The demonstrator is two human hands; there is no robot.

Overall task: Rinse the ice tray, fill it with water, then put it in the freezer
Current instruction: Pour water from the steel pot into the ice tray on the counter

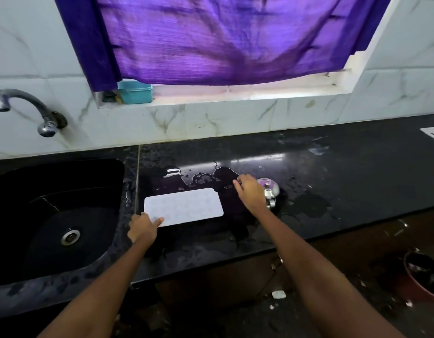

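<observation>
So the white ice tray [184,206] sits flat on the wet black counter [345,167], just right of the sink [52,215] rim, with open counter behind it and a puddle there. The left hand [142,226] pinches the tray's near left corner, thumb on top. The right hand [251,191] hovers near a small steel pot [269,191], fingers loosely curled; can't tell if it's gripping anything.
</observation>
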